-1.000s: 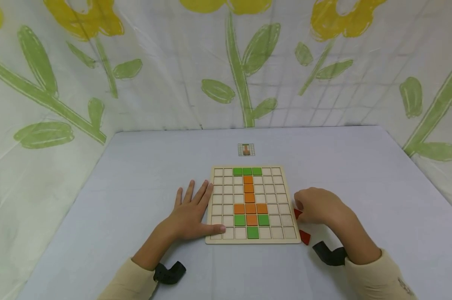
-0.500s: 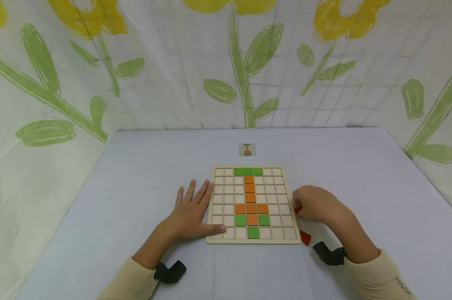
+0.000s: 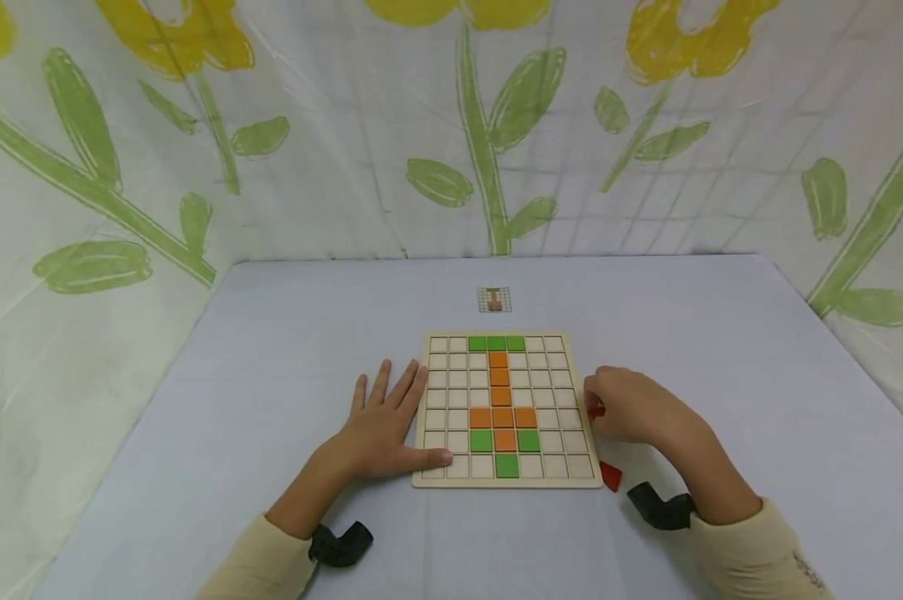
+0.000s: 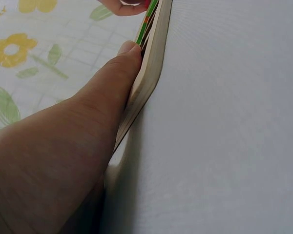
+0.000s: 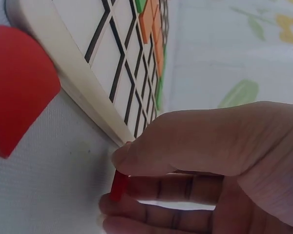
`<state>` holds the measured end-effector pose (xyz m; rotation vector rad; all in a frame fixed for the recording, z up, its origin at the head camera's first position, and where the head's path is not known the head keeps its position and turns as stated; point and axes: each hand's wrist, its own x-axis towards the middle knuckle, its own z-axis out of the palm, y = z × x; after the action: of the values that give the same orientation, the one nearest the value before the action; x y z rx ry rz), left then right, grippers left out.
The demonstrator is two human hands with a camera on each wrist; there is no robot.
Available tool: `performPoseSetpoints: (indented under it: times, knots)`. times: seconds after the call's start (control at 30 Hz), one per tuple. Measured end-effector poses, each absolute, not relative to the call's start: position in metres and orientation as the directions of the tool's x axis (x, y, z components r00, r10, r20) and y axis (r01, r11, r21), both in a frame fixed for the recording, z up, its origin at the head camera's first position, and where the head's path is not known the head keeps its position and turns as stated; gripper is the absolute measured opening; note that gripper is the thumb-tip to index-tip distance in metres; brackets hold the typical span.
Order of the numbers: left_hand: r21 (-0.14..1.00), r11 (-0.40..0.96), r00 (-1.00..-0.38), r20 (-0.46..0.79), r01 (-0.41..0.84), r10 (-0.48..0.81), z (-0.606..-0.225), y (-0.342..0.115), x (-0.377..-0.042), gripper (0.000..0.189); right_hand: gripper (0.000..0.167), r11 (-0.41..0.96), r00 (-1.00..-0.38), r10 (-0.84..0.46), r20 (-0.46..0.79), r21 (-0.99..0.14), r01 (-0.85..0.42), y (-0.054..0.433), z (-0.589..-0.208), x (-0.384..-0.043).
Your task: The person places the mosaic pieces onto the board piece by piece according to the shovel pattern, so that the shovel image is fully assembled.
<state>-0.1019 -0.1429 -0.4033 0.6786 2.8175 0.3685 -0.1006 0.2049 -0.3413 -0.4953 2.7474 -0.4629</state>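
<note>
A wooden grid board [image 3: 559, 418] lies flat on the table, with several green tiles [image 3: 506, 465] and orange tiles [image 3: 500, 377] set in its squares. My left hand [image 3: 376, 437] is spread at the board's left edge; its thumb rests on the lower left corner. Beside the right edge, my right hand [image 3: 635, 408] pinches a small red piece [image 5: 118, 186] between thumb and fingers, close to the tabletop. The fingers hide much of that piece. A second red piece [image 3: 611, 476], with one rounded side, lies against the board's lower right corner.
Behind the board lies a small pattern card [image 3: 494, 300] with a gridded picture. The pale table [image 3: 286, 333] ends at a hanging white cloth [image 3: 309, 200] printed with flowers. A black curved mount sits at each wrist.
My right hand has shifted slightly away from me along the board's right edge, carrying the red piece with it. The left hand stays in place on the board.
</note>
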Motion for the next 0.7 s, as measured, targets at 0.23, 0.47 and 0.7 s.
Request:
performPoseSetpoints:
  times: [0.23,0.47,0.7]
  knots:
    - [0.301,0.859,-0.869,-0.149,0.414,0.471,-0.403,-0.143,-0.101,0.125,0.02,0.88,-0.892,-0.389,-0.232,-0.381,-0.285,0.203,-0.34,-0.102]
    - [0.313,0.853,-0.865,-0.15,0.418,0.479,-0.401,-0.143,-0.101,0.123,0.018,0.861,-0.884,-0.415,-0.214,-0.405,-0.306,0.197,-0.338,-0.101]
    - [0.31,0.855,-0.863,-0.162,0.416,0.478,-0.398,-0.142,-0.101,0.122,0.023,0.847,-0.872,-0.43,-0.234,-0.44,-0.3,0.185,-0.333,-0.095]
